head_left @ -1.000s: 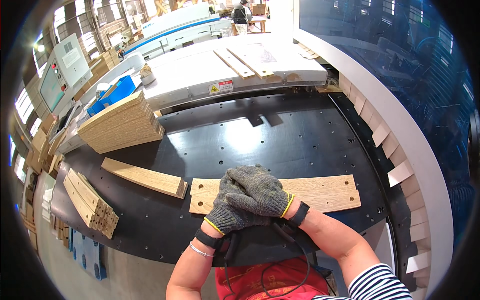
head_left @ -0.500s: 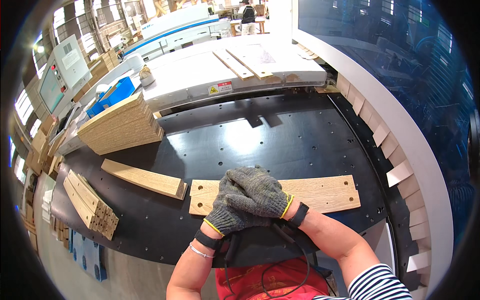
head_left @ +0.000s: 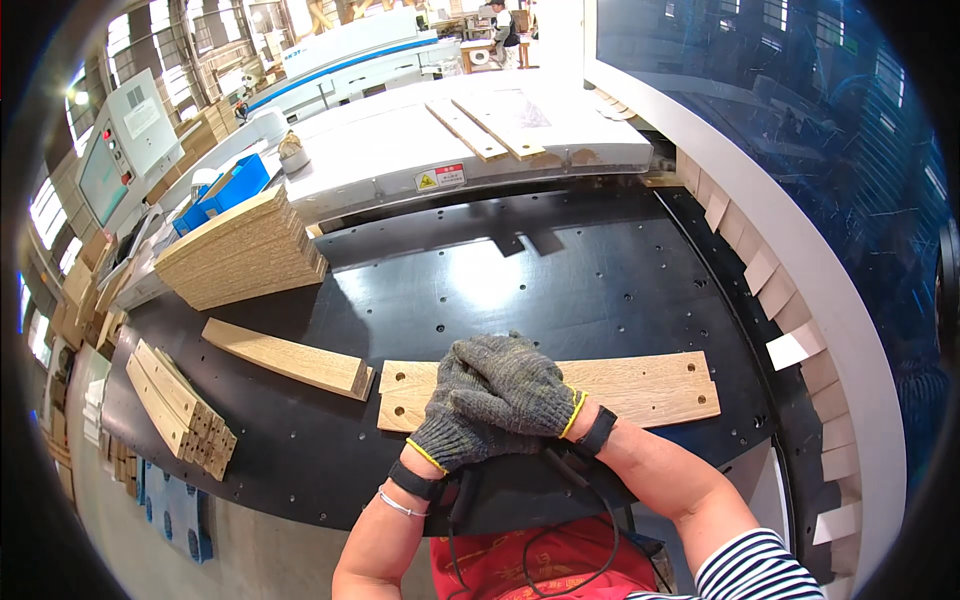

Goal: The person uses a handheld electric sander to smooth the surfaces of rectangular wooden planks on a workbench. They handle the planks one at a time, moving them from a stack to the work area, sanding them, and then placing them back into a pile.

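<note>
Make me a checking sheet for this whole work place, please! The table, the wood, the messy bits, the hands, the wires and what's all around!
Surface: black tabletop, dotted with small holes, glare near the middle.
Work pieces: drilled wooden board, two larger holes at each end, middle hidden; wooden strips lying to its left.
Clutter: bundled wooden pieces at far left; tall board stack; blue bin behind it.
Hands: right hand laid over left hand, both gloved; contact with the board can't be told.
Cables: black cable looping before the red apron.
Surroundings: control cabinet at left, bluish see-through panel at right, distant person.
</note>
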The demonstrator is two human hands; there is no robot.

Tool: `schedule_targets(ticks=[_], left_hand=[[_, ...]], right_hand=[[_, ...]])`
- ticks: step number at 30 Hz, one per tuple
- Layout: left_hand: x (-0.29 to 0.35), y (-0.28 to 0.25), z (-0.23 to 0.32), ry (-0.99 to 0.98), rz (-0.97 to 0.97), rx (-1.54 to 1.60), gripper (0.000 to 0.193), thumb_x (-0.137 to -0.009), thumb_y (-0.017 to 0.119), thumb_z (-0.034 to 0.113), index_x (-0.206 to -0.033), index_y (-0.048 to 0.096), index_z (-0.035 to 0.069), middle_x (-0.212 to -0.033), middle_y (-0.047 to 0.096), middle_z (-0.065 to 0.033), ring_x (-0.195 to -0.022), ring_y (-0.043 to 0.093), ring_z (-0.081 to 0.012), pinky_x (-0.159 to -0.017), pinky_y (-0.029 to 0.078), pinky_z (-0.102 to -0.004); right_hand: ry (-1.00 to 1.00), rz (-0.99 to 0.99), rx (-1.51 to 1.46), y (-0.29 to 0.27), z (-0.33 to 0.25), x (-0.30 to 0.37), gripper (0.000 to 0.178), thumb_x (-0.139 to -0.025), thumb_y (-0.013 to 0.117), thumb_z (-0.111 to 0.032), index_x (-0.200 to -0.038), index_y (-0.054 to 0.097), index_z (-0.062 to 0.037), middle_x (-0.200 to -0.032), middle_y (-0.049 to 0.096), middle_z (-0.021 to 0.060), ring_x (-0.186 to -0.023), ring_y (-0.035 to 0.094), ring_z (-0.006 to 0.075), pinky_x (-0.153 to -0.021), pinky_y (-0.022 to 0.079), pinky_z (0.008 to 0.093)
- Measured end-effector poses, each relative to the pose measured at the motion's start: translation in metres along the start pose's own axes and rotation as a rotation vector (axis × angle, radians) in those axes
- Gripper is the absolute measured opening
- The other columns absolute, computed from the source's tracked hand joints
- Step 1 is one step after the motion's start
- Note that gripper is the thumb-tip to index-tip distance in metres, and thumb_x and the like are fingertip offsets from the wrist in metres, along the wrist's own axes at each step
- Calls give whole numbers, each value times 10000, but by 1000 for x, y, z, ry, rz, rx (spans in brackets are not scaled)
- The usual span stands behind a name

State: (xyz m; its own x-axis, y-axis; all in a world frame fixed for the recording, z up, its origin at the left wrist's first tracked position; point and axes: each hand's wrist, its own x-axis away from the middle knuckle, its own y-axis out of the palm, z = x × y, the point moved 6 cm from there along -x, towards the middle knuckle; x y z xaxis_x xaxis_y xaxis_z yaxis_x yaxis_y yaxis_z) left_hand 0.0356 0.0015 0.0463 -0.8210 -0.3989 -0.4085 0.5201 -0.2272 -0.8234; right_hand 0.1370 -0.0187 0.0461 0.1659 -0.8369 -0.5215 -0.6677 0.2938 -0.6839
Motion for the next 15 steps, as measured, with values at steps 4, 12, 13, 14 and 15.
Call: schedule_targets(ticks=[4,12,13,14,15], left_hand=[[0,-3,3,-11,34,80,968,-638,947,626,-1426,626,165,-1427,639,-111,-1351,549,-373,-1170,383,-513],[-1,-1,1,0,-10,43,942,-632,955,613,-1402,642,170,-1416,646,-105,-1352,554,-358,-1165,384,-509],[2,0,-2,1,-5,39,941,-631,957,610,-1400,642,169,-1416,646,-105,-1354,553,-358,-1165,384,-509],[2,0,-2,3,-1,38,940,-630,960,607,-1398,643,168,-1416,646,-104,-1356,552,-359,-1164,384,-510],[1,-2,0,14,10,25,945,-629,961,606,-1402,641,167,-1419,644,-105,-1358,550,-361,-1166,382,-510]], right_hand=[[-22,15,6,-2,-1,0,643,-950,702,-497,-1359,651,-3,-1240,706,248,-1136,664,441,-1043,491,520],[-33,25,7,-3,-4,0,644,-951,707,-491,-1360,645,2,-1230,706,244,-1127,668,435,-1040,492,519],[-35,25,4,-1,-3,0,646,-951,707,-492,-1363,643,2,-1229,706,243,-1127,668,434,-1039,492,518],[-36,26,3,-1,-2,1,648,-951,708,-492,-1365,641,2,-1228,706,243,-1126,668,433,-1039,492,518],[-31,20,7,-1,-2,1,650,-950,709,-492,-1367,640,2,-1228,705,243,-1126,669,433,-1040,492,517]])
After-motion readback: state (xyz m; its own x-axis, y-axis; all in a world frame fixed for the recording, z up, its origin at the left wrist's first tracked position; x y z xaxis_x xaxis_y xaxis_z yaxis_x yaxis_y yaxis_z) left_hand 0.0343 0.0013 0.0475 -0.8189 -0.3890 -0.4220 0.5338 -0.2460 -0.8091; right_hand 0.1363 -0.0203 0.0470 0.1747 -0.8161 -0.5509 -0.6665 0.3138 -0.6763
